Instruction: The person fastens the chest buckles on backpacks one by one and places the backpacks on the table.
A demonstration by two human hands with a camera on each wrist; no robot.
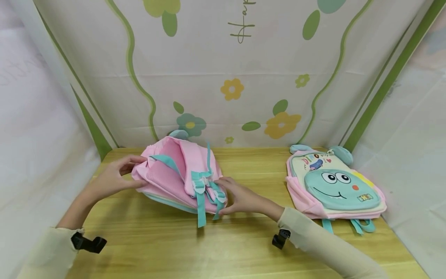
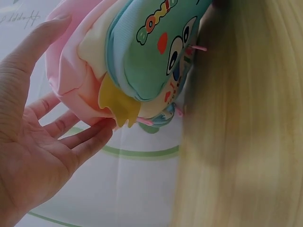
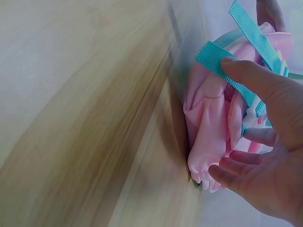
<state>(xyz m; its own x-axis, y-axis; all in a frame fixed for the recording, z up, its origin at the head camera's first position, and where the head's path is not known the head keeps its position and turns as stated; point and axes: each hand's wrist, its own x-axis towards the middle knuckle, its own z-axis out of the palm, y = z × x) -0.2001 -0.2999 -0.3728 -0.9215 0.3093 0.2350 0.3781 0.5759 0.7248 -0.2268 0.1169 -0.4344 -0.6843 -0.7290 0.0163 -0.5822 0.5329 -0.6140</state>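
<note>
A small pink backpack (image 1: pixel 163 180) lies with its straps up, its left side raised off the table. My left hand (image 1: pixel 120 176) grips that side, thumb and fingers spread round its edge; in the left wrist view the bag's teal cartoon-face pocket (image 2: pixel 147 52) points down toward the tabletop. At the opposite side my right hand (image 1: pixel 242 197) holds the bag by its edge. In the right wrist view the thumb lies over a teal webbing strap (image 3: pixel 215 59), and the fingertips touch the pink fabric (image 3: pixel 210 137).
A second pink backpack (image 1: pixel 343 190) lies face up at the right of the wooden table (image 1: pixel 223 248), its teal straps hanging toward the near side. A printed fabric backdrop (image 1: pixel 195 77) stands behind, with white fabric walls (image 1: pixel 35 128) on both sides.
</note>
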